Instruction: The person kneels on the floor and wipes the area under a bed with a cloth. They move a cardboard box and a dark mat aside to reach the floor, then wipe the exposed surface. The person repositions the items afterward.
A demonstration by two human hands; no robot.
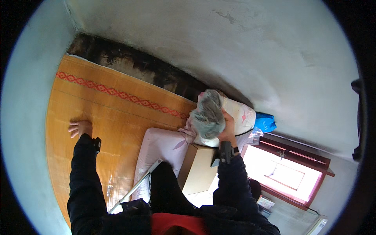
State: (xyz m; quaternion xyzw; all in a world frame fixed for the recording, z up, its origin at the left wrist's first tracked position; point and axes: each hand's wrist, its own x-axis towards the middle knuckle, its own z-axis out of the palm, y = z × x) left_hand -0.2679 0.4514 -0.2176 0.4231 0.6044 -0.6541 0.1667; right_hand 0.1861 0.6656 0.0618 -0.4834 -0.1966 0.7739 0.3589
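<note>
My right hand (228,127) grips a bunched grey cloth (208,117), soft and slightly furry in look. Its fingers are partly hidden by the fabric. Behind the cloth lies a white bundle of bedding (239,114) with pink marks, close to the wall. Off to the left, my left hand (81,128) is empty with its fingers apart, over an orange-brown woven sleeping mat (117,129). Whether the palm presses on the mat I cannot tell. A red patterned band crosses the mat.
A pale pink folded pad (161,144) lies before me, beside a cardboard-coloured box (199,167). A white pole (136,185) slants by my leg. Bare dark boards (132,67) run along the stained wall (205,44). A blue bag (265,122) sits near the bright window (286,173).
</note>
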